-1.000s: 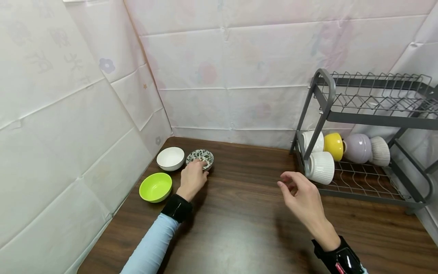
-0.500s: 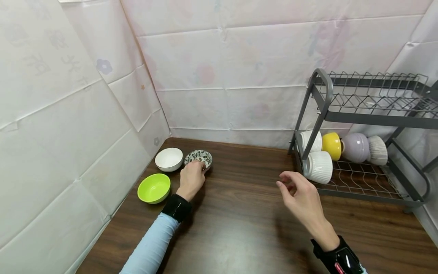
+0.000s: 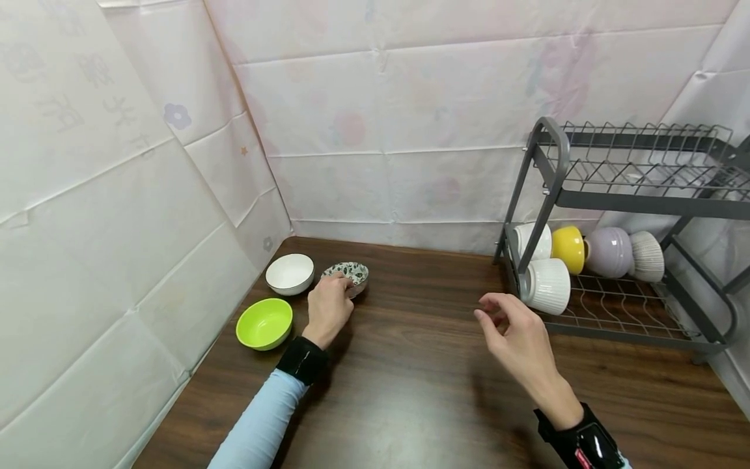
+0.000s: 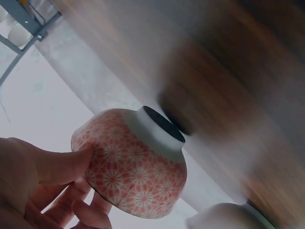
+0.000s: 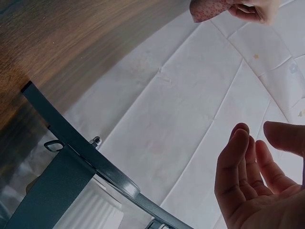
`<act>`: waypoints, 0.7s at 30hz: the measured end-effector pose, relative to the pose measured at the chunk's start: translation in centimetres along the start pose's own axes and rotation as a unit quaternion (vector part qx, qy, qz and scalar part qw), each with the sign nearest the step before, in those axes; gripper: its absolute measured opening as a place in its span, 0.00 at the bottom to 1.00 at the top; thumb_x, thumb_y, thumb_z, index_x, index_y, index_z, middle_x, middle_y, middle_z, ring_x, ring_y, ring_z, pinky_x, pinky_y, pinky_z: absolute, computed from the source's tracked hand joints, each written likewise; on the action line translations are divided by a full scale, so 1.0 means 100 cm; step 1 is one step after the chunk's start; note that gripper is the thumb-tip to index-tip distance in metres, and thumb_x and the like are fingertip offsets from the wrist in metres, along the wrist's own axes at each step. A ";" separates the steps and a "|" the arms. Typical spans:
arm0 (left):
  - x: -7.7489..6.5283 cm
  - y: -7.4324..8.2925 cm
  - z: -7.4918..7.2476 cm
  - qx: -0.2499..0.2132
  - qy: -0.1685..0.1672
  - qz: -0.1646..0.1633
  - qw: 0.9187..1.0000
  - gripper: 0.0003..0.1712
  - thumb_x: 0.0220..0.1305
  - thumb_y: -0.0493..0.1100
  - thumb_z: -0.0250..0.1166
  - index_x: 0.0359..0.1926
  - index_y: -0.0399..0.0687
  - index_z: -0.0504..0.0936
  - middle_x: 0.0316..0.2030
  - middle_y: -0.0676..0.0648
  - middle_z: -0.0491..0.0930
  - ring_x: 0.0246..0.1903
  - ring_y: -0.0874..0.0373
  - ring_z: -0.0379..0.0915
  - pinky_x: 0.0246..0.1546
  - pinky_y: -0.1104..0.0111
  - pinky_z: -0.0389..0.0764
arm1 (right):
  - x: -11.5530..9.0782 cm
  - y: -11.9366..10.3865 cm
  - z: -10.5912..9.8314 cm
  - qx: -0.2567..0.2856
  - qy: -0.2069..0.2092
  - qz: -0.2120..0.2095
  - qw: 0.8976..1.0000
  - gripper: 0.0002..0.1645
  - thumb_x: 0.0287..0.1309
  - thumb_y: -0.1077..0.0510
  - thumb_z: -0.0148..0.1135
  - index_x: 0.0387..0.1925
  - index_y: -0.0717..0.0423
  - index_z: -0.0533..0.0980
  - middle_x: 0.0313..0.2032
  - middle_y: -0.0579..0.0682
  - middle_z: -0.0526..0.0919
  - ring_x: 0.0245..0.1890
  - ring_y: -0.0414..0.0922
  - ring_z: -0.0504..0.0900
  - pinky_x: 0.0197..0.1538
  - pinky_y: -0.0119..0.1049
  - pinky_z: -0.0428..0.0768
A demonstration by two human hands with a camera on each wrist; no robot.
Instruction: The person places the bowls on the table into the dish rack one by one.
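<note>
My left hand pinches the rim of a small patterned bowl, dark leafy print inside. Red flowers on white cover the bowl's outside in the left wrist view, with the thumb on the outer wall and fingers at the rim. The bowl is tilted, its foot apart from its shadow on the tabletop. Beside it stand a white bowl and a lime green bowl, both upright. My right hand hovers over the table left of the dish rack, fingers loosely bent and holding nothing.
A dark grey two-tier dish rack stands at the right. Its lower tier holds a white ribbed cup, a yellow cup, a lavender cup and other white ones, lying on their sides. White cloth walls border the wooden table.
The patterned bowl, flat on the table before, has come up in my left hand, tilted and shifted slightly right. My right hand stays where it was.
</note>
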State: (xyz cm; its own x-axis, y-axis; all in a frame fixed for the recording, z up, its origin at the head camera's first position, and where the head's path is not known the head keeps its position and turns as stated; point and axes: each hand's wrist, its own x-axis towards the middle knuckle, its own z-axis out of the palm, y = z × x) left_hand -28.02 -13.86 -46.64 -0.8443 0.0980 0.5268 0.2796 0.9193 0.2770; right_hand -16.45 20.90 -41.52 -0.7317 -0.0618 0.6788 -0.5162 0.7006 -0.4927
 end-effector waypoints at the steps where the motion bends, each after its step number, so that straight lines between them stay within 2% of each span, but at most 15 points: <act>1: 0.000 0.002 0.000 -0.004 0.003 0.004 1.000 0.14 0.51 0.25 0.68 0.34 0.47 0.92 0.35 0.51 0.83 0.40 0.48 0.85 0.33 0.48 0.85 | 0.000 0.000 0.000 0.000 0.002 -0.001 1.000 0.15 0.56 0.69 0.76 0.44 0.55 0.83 0.37 0.45 0.85 0.29 0.37 0.80 0.32 0.20 0.75; 9: -0.004 0.020 -0.007 -0.023 0.034 0.058 0.997 0.17 0.48 0.24 0.69 0.35 0.47 0.92 0.36 0.51 0.83 0.40 0.48 0.84 0.31 0.49 0.85 | 0.000 -0.001 -0.002 0.000 0.003 0.002 1.000 0.15 0.56 0.69 0.76 0.43 0.56 0.83 0.36 0.44 0.84 0.30 0.37 0.79 0.32 0.20 0.74; 16: -0.007 0.041 -0.020 -0.049 0.042 0.100 0.993 0.12 0.54 0.27 0.74 0.36 0.47 0.92 0.36 0.51 0.84 0.40 0.51 0.83 0.33 0.53 0.87 | -0.001 -0.001 -0.002 -0.004 0.003 -0.001 1.000 0.15 0.56 0.69 0.76 0.44 0.57 0.83 0.36 0.45 0.84 0.29 0.37 0.79 0.32 0.20 0.73; 21: -0.007 0.057 -0.030 -0.069 0.057 0.127 0.988 0.10 0.55 0.28 0.75 0.36 0.46 0.92 0.38 0.51 0.86 0.40 0.52 0.83 0.34 0.56 0.87 | -0.001 0.000 -0.002 -0.003 0.004 -0.008 1.000 0.14 0.56 0.69 0.76 0.43 0.58 0.83 0.36 0.44 0.83 0.29 0.36 0.79 0.32 0.21 0.74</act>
State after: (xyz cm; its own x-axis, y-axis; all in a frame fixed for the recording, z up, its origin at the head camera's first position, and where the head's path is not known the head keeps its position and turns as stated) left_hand -24.44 -9.86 -43.02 -0.6845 0.2684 0.6778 0.5423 0.8088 0.2274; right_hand -16.26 21.08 -41.46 -0.7195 -0.0676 0.6912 -0.5251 0.7044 -0.4776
